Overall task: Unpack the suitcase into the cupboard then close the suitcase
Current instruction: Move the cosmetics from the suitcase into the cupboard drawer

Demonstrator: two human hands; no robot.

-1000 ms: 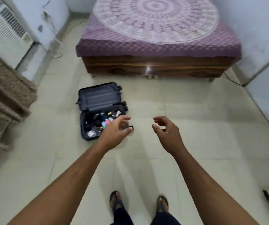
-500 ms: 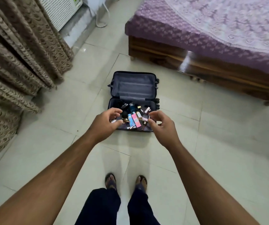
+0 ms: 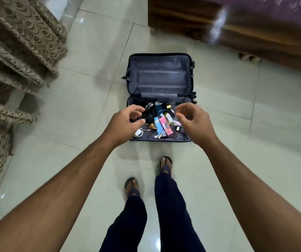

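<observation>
Both of my hands hang above the open suitcase [image 3: 159,79] on the floor, fingers loosely curled and holding nothing. My left hand [image 3: 123,124] is over the black cables [image 3: 147,110], my right hand [image 3: 194,122] over the near right corner. Below and between my fingertips lies a pink tube [image 3: 165,126], its long axis running away from me. I judge my right hand slightly nearer it. No cupboard is in view.
</observation>
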